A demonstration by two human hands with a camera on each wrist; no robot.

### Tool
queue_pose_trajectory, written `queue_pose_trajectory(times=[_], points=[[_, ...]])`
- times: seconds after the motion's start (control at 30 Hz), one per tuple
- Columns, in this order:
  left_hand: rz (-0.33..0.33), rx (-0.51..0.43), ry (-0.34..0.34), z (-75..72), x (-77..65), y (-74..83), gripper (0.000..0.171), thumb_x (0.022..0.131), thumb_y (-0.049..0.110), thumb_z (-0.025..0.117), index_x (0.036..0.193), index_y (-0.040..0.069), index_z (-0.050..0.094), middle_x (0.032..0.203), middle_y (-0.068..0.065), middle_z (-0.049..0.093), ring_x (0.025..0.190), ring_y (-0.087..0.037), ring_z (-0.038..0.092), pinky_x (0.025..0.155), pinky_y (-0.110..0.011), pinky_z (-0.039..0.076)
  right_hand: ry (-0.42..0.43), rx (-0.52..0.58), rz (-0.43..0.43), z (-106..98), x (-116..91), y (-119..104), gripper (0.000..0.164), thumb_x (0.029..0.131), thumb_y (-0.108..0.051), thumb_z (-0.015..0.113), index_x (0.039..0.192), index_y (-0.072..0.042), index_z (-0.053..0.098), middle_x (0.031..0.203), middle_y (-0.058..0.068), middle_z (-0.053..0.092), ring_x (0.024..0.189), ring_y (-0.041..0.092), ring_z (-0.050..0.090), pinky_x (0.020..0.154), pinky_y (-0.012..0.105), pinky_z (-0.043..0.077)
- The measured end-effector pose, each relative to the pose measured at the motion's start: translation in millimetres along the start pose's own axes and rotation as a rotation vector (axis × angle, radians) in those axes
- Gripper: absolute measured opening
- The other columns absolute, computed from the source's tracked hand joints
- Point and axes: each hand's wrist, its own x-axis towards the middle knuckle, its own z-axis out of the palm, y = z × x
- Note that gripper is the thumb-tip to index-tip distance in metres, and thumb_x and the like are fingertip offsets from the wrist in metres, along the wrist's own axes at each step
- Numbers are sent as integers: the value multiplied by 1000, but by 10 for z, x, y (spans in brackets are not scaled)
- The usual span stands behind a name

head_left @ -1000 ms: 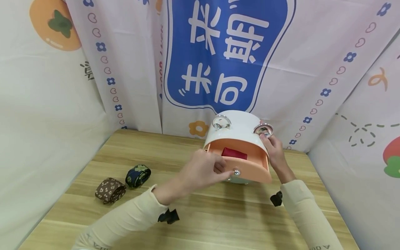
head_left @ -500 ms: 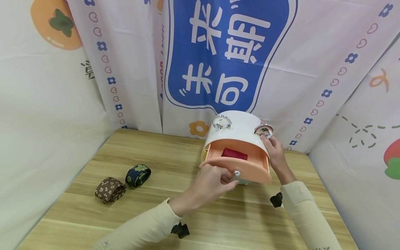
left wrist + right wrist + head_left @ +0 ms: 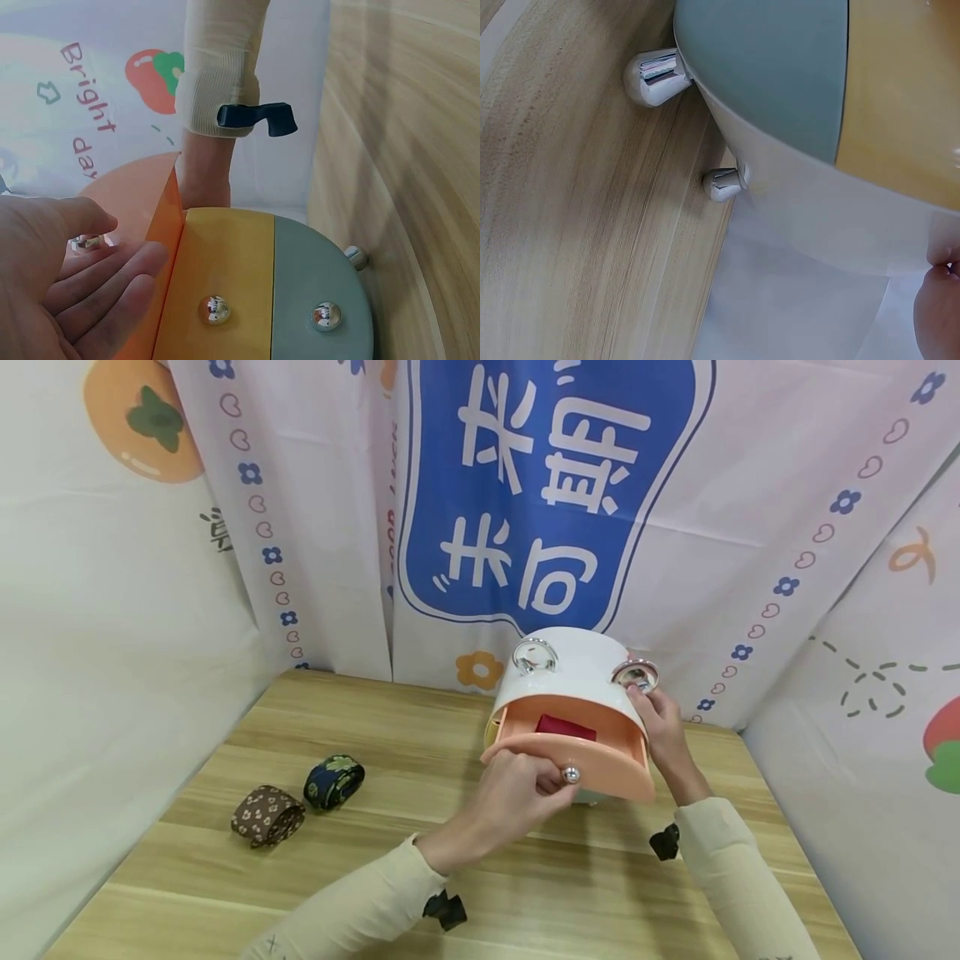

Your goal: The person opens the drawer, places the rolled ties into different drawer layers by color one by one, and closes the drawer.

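A small white drawer cabinet [image 3: 573, 662] with chrome ear-like rings stands at the back of the table. Its peach top drawer [image 3: 525, 745] is pulled out, with a rolled dark red cloth [image 3: 566, 727] inside. My left hand [image 3: 517, 789] pinches the drawer's chrome knob [image 3: 571, 774] between thumb and forefinger; the other fingers lie loosely bent in the left wrist view. At the cabinet's right side my right hand [image 3: 663, 731] holds the shell, thumb just below the right chrome ring [image 3: 636, 675]. Its other fingers are largely hidden. A yellow drawer [image 3: 217, 270] and a grey-green drawer [image 3: 311, 277] are closed.
Two rolled neckties lie on the wooden table [image 3: 337, 877] at left: a brown floral one [image 3: 267, 816] and a navy one with green flowers [image 3: 333, 782]. Printed white cloth [image 3: 330, 527] hangs behind and at both sides. Chrome feet [image 3: 656, 77] support the cabinet.
My left hand has moved slightly right and down along the drawer front, and its thumb and forefinger have closed on the knob. The right hand keeps its place, and the drawer stays out.
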Motion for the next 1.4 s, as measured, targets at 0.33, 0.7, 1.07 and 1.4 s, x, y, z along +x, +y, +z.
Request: queue_pose_trajectory(times=[0.33,0.7,1.07,1.4], points=[[16,29,-5,11,65,-16,18,83,21,70,65,21,69,60,15,66,53,16,52,52,-4,42,32,18,-6,-1,5,38,31,101,-26,49,124,-11,62,111,-11,67,92,-1,63,77,16,53],[6,86,-2,30,196,-93,23,84,24,70,61,23,67,52,16,60,45,13,47,50,-7,39,62,59,42,52,-71,-149,18,100,-22,50,104,-14,65,83,-9,67,71,3,64,66,21,55],[0,132,1,29,363,-173,32,84,26,68,54,26,57,47,18,52,42,9,44,51,-11,38,52,12,34,39,-78,-168,18,100,-25,50,104,-17,65,85,-12,66,72,2,63,65,18,53],[1,181,20,34,481,-211,32,82,26,68,52,26,57,49,18,55,43,8,44,48,-10,36,55,-36,-10,38,-78,-188,21,100,-24,50,108,-13,65,89,-14,64,80,1,59,71,17,49]])
